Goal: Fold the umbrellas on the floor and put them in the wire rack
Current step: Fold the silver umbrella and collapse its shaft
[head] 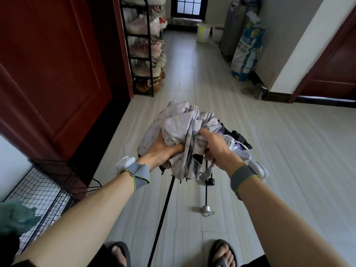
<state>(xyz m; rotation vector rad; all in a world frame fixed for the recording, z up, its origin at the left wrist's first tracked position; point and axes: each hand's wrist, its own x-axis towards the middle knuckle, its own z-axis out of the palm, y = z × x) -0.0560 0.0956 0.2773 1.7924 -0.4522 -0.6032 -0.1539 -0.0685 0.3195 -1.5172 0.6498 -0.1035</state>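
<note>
A pale lilac-grey umbrella (179, 124) with its canopy bunched up is held in mid-air in front of me, its black shaft running down towards my feet. My left hand (161, 149) grips the crumpled fabric from below on the left. My right hand (215, 147) grips the gathered folds on the right. Behind my right hand lies a second umbrella (237, 137), black and purple, on the floor, with a thin shaft and a silver-capped handle (206, 209) pointing towards me. The black wire rack (44, 187) stands at the lower left by the wall, holding a green cloth-like thing (15, 216).
A red wooden door (50, 74) fills the left side. A black shoe rack (146, 45) full of shoes stands beyond it. Buckets (203, 32), a printed sack (248, 53) and a dustpan (254, 90) line the far right wall. My sandalled feet are at the bottom edge.
</note>
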